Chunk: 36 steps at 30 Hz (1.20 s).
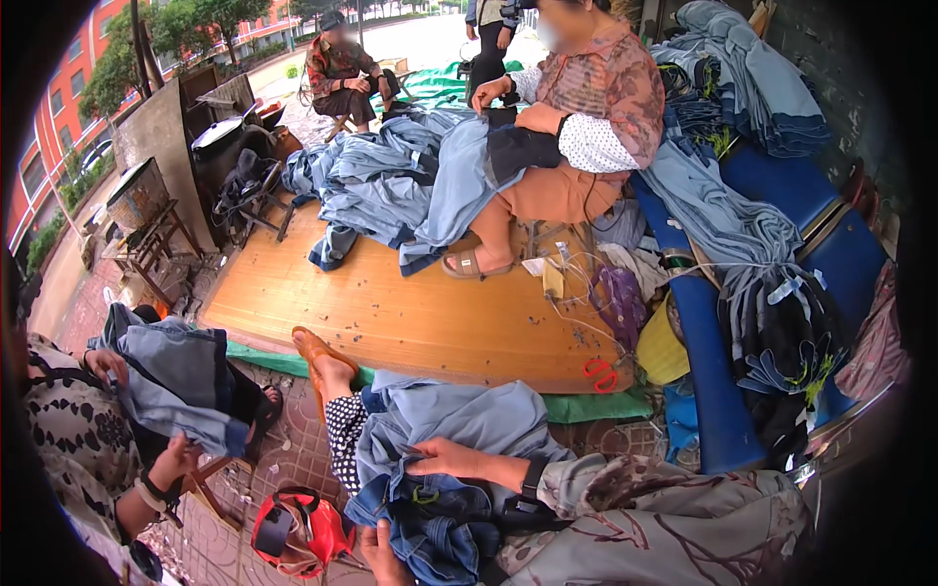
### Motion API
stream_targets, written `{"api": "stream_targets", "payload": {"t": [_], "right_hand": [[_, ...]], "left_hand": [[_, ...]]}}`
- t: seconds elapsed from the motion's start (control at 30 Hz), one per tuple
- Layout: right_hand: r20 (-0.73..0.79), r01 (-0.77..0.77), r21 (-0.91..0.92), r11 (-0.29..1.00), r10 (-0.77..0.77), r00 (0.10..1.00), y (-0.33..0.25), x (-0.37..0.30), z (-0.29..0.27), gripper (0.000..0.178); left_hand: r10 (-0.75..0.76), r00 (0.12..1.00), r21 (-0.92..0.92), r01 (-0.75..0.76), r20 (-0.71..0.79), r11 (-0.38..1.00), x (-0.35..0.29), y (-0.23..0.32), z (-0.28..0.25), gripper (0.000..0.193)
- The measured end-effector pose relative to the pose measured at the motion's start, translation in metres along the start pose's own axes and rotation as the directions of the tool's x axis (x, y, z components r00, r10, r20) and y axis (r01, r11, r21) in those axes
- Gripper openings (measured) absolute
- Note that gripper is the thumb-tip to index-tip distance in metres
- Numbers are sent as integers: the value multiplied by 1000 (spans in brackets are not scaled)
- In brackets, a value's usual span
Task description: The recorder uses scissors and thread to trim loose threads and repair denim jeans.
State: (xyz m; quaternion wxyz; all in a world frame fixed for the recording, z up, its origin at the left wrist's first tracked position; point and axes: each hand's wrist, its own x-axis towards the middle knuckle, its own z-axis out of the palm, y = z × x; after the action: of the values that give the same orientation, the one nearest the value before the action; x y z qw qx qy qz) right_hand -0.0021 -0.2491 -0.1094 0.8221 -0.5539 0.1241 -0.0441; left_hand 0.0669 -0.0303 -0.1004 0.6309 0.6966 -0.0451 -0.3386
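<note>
A pair of light blue jeans (469, 415) with darker denim parts (430, 518) lies bunched across my lap. My right hand (454, 459), with a black band at its wrist, comes in from the right and grips the light blue cloth near the middle of the heap. At the lower edge my left hand (383, 555) holds the edge of the dark denim, thumb upward; its other fingers are partly hidden. A small yellow-green mark or thread (425, 496) shows on the dark denim between my hands. My polka-dot trouser leg (344, 435) stretches forward to an orange shoe (315, 350).
Red scissors (600, 375) lie on the wooden board (440, 332) ahead. A red bag (301, 532) stands at lower left. A co-worker (88, 420) at left handles jeans; another (596, 107) sits ahead beside a jeans pile (376, 181). Blue padded seats (713, 381) carry bundled jeans at right.
</note>
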Motion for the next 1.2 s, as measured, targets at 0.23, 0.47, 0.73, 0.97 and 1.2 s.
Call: {"api": "stream_targets", "payload": {"t": [0.23,0.47,0.73,0.97,1.2], "right_hand": [[8,6,-7,1000,-6,1000,3,-1,-1,26],[-18,8,-73,997,-9,1000,-4,-2,0,25],[-12,1,-55,998,-2,1000,-2,-1,0,23],[-24,4,-71,997,-6,1000,-3,-2,1,24],[-38,35,-68,997,-37,999,1,-1,-1,28]], "left_hand": [[74,997,-8,-74,-37,997,0,-10,-3,31],[48,999,-40,-48,5,998,3,-7,0,31],[51,999,-23,-51,-3,998,6,-10,-1,30],[15,1000,-71,-14,24,997,3,-6,-1,30],[61,998,-63,-60,7,996,4,-11,-1,29]]}}
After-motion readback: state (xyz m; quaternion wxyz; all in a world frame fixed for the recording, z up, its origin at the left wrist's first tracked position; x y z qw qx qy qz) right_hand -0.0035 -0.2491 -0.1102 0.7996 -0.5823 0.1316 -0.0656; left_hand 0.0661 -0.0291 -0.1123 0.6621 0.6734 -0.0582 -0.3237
